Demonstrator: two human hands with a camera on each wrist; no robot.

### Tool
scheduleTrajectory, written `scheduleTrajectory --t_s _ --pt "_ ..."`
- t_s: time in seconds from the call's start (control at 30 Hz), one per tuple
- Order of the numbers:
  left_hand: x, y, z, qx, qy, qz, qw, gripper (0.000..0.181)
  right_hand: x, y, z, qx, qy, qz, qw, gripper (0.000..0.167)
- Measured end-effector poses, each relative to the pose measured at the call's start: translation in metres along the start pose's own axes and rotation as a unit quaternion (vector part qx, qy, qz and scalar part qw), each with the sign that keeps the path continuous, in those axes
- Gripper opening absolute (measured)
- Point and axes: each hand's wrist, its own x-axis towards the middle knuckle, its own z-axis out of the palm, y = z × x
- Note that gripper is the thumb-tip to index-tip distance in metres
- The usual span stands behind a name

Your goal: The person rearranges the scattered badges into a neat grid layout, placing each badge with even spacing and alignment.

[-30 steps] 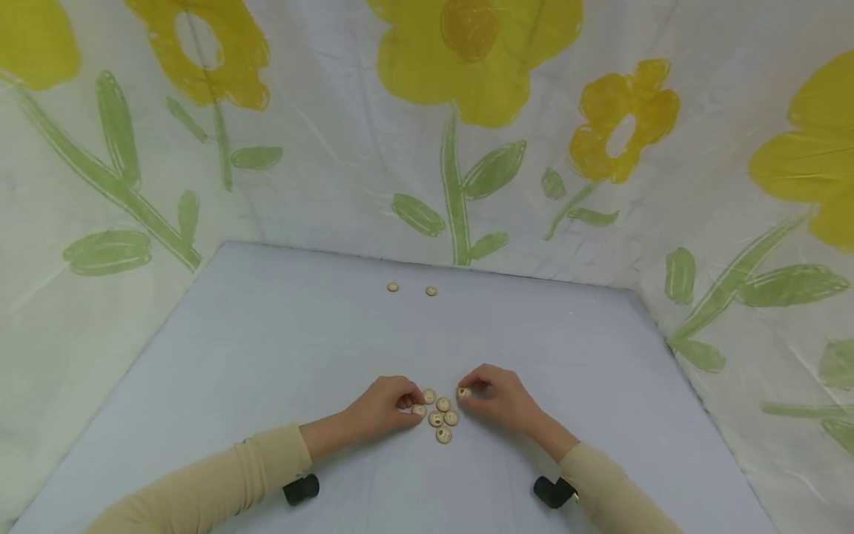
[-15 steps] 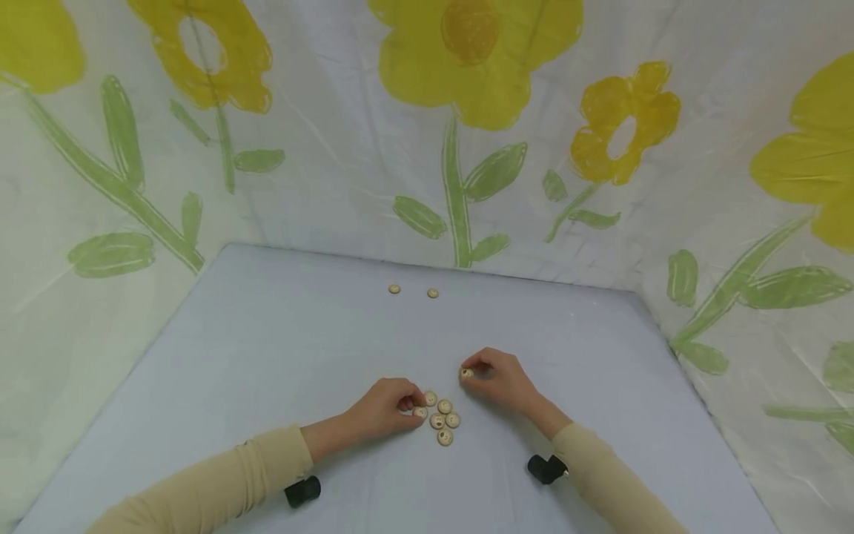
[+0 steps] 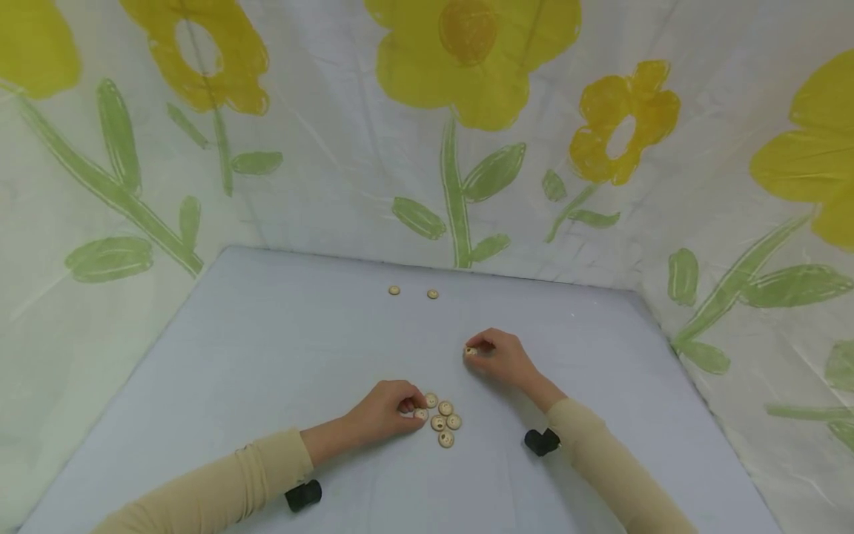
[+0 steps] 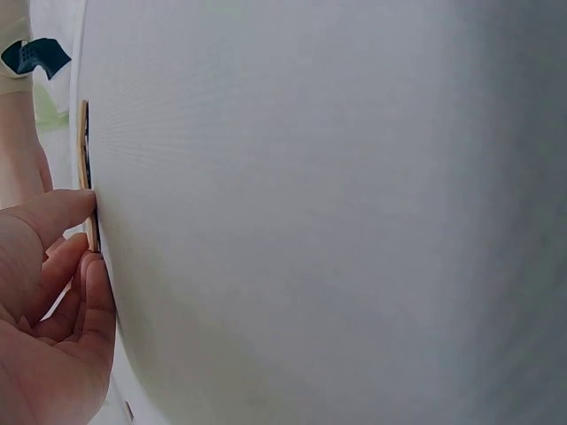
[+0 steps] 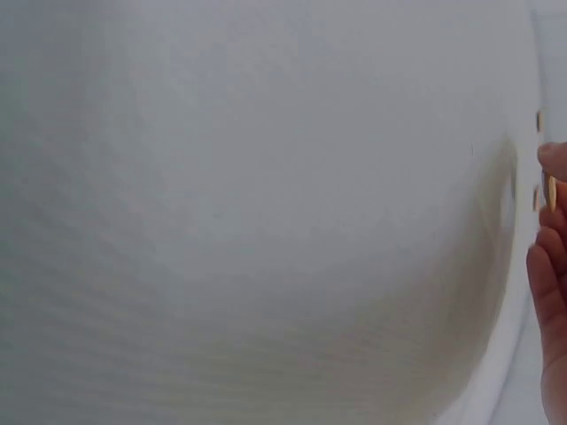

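In the head view the right hand pinches a round wooden piece with dark marks between thumb and fingertips, up and right of a small cluster. The left hand holds another round piece between thumb and fingers at the cluster's left side. Several round pieces with face-like marks lie close together beside it. From the left wrist, the hand shows thumb and fingers on a thin disc edge. The right wrist view has the hand at its edge, gripping a disc.
Two more round pieces lie apart near the back of the pale table. A white sheet with painted flowers hangs around the table's back and sides. Black devices sit at both wrists.
The right hand has moved away from the cluster toward the back of the table, carrying its pinched piece. The left hand stays at the cluster with its fingers on the same piece.
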Motion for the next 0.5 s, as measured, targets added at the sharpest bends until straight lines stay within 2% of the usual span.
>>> scheduleTrajectory --t_s 0.3,0.5 --pt "0.000 -0.001 -0.001 0.000 0.005 0.002 1.0000 0.013 0.021 0.013 -0.002 0.011 0.005 0.036 0.9993 0.021" --pt "-0.001 0.000 0.000 -0.009 0.003 0.001 1.0000 0.014 0.029 0.017 -0.003 0.009 0.009 0.045 0.9989 0.021"
